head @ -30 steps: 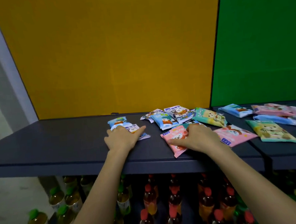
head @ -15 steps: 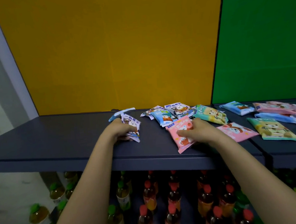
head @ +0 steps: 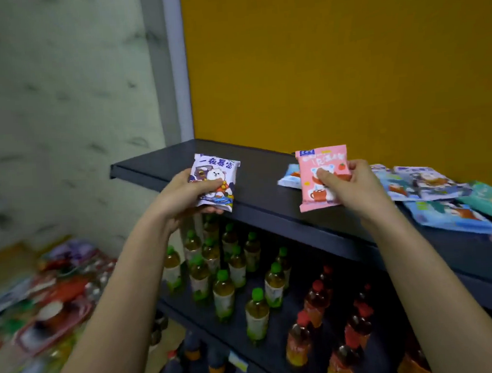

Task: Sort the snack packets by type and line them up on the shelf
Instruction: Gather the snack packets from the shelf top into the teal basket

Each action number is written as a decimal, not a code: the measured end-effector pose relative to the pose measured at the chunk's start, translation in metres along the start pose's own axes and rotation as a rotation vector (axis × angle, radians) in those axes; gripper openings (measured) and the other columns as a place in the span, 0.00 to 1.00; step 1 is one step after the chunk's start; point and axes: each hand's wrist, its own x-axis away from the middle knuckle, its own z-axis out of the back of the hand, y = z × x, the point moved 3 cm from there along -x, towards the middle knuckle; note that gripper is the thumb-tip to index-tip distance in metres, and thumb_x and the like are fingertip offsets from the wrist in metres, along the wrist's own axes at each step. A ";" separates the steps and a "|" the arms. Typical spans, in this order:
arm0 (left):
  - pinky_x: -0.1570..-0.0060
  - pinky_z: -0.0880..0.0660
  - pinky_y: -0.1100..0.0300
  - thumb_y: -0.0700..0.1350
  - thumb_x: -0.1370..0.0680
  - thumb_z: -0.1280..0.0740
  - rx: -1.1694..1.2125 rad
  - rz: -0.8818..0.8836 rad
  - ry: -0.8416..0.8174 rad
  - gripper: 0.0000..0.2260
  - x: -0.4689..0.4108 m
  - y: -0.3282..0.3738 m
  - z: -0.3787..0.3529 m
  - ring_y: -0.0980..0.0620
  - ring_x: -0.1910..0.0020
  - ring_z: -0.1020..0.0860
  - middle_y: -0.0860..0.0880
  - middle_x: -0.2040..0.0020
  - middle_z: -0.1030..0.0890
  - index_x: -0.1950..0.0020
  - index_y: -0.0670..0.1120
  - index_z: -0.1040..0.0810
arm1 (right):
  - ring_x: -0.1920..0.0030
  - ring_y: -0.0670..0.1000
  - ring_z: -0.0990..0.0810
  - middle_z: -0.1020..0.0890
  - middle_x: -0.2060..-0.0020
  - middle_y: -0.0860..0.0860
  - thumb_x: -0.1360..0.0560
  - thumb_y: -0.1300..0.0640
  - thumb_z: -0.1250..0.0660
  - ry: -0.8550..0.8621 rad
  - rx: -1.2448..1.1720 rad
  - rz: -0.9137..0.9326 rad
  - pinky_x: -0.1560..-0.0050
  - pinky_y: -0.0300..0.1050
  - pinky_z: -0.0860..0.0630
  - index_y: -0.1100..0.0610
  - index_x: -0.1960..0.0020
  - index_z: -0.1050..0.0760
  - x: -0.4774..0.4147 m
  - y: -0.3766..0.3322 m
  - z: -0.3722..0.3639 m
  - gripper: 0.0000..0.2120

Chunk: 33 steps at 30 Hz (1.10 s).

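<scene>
Left hand [head: 182,196]: you are gripping the purple packet [head: 217,179] upright
Right hand [head: 354,185]: you are pinching the pink packet [head: 322,178] upright
Left end of the shelf [head: 157,163]: lying nearer your left hand

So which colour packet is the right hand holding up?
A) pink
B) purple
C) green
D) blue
A: the right hand pinches the pink packet over the shelf, while the left hand holds the purple packet.
</scene>
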 end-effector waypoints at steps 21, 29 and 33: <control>0.76 0.24 0.67 0.37 0.22 0.38 0.094 0.283 1.336 0.05 0.406 -0.256 0.405 0.61 0.75 0.21 0.47 0.59 0.21 0.51 0.47 0.27 | 0.58 0.46 0.20 0.22 0.52 0.51 0.25 0.59 0.32 -1.097 -0.289 -0.074 0.64 0.32 0.21 0.57 0.44 0.36 0.318 0.027 -0.535 0.16; 0.80 0.30 0.68 0.39 0.21 0.39 0.218 0.490 1.328 0.03 0.454 -0.526 0.410 0.57 0.75 0.20 0.47 0.64 0.19 0.48 0.44 0.27 | 0.62 0.38 0.22 0.23 0.56 0.43 0.26 0.61 0.32 -1.242 -0.230 -0.250 0.69 0.29 0.25 0.56 0.43 0.35 0.461 0.251 -0.643 0.15; 0.77 0.29 0.68 0.41 0.21 0.38 0.215 0.567 1.301 0.05 0.466 -0.684 0.404 0.59 0.74 0.21 0.46 0.62 0.20 0.47 0.41 0.26 | 0.56 0.43 0.20 0.22 0.53 0.47 0.26 0.60 0.32 -1.310 -0.164 -0.319 0.62 0.36 0.21 0.53 0.43 0.34 0.522 0.395 -0.688 0.15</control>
